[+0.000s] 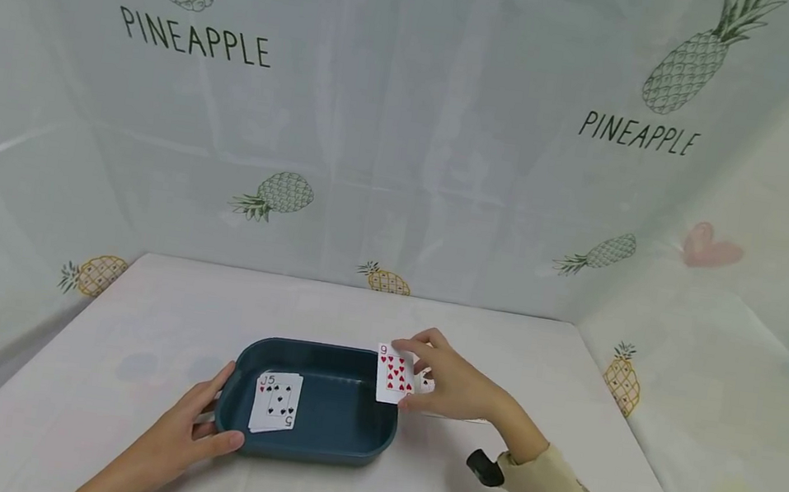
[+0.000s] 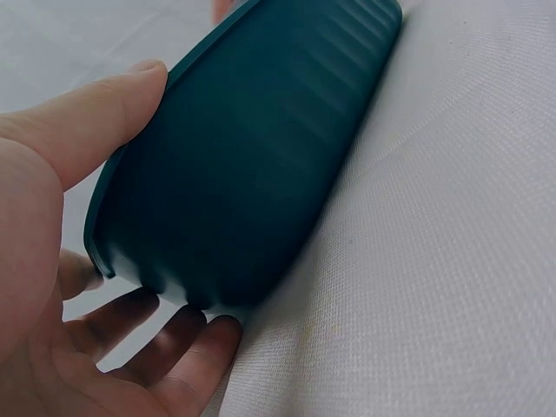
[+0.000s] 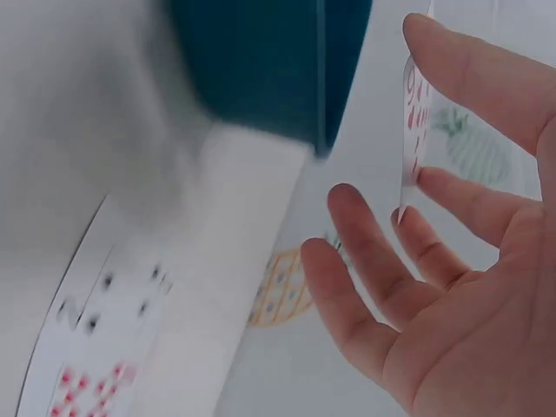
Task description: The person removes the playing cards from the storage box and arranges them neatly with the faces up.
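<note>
A dark teal tray [image 1: 342,418] stands on the table, with a small pile of playing cards [image 1: 278,401] in its left part; a five of spades lies on top. My left hand [image 1: 187,422] grips the tray's left end, its thumb at the near rim and its fingers at the end wall [image 2: 200,200]. Over the tray's right rim, my right hand [image 1: 455,379] pinches a nine of hearts [image 1: 392,379] between thumb and fingers, the card held face toward the head camera. Its edge shows in the right wrist view.
More playing cards [image 3: 113,304] lie face up on the table, right of the tray and partly hidden behind my right hand in the head view. A white table [image 1: 192,302] spreads around the tray, backed by a pineapple-printed sheet [image 1: 406,156] with side sheets.
</note>
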A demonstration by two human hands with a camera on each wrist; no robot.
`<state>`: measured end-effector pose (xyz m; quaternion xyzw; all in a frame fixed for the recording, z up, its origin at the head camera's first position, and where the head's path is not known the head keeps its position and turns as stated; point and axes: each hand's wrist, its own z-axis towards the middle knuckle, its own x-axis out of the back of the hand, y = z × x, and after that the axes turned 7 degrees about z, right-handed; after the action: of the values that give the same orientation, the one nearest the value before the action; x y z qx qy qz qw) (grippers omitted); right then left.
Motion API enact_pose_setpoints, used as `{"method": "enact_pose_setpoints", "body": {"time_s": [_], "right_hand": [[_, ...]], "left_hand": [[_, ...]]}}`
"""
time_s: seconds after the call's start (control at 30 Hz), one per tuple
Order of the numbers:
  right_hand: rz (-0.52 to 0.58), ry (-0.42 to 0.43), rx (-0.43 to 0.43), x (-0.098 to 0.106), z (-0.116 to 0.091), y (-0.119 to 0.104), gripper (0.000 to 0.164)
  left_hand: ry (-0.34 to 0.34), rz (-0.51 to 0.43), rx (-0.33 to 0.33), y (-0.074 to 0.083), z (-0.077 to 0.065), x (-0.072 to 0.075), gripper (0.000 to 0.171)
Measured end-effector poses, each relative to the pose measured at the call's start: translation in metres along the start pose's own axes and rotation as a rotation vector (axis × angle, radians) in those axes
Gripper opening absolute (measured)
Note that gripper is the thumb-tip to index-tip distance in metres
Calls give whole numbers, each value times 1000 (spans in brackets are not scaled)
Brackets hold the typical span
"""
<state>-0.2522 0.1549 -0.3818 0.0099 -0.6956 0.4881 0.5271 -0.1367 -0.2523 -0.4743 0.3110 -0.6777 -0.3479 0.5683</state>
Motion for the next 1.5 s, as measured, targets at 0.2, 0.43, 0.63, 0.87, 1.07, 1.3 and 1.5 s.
{"method": "enact_pose_setpoints", "body": {"time_s": [0.2,0.43,0.63,0.87,1.07,1.3,1.5], "right_hand": [[-1,41,-38,16,-20,27,85],[3,58,-86,32,-41,56,87],[-28,67,-104,44,-57,78,86],[-61,51,-117,54,-73,104,84],[-89,37,-150,59,-82,122,83],[-79,-7,-235,64,-87,136,82],[-57,-29,-264,66,-89,143,80]], "left_hand": [[6,24,-5,1,2,0,107],[10,33,-9,1,0,-2,106],[18,49,-11,1,0,-3,106],[19,58,-23,1,0,-3,105],[18,59,-10,1,0,-3,105],[24,55,-8,0,-1,-3,106],[24,40,-24,0,-2,-2,105]]}}
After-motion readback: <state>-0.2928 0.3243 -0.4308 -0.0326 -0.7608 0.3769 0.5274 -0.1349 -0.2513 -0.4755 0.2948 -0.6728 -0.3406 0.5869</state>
